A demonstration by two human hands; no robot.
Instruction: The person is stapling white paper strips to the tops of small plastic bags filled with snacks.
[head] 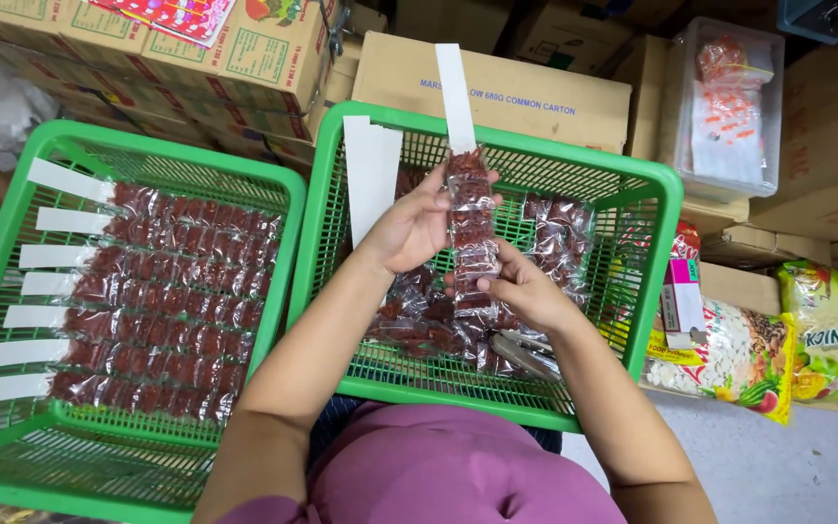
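Observation:
Both my hands hold one long clear strip of small packets with red-brown contents (471,218), topped by a white paper header. My left hand (417,228) grips the strip near its upper part. My right hand (516,286) pinches its lower end. The strip hangs upright over the right green basket (666,209), which holds a loose heap of the same packets. Further white headers (370,175) lean on that basket's far left rim. A metal stapler or tongs (524,351) lies in the basket below my right hand.
The left green basket (283,189) holds several finished strips laid in a row, white headers to the left. Cardboard cartons (535,87) are stacked behind. A clear plastic box (725,107) and bags of seeds (749,354) sit at the right.

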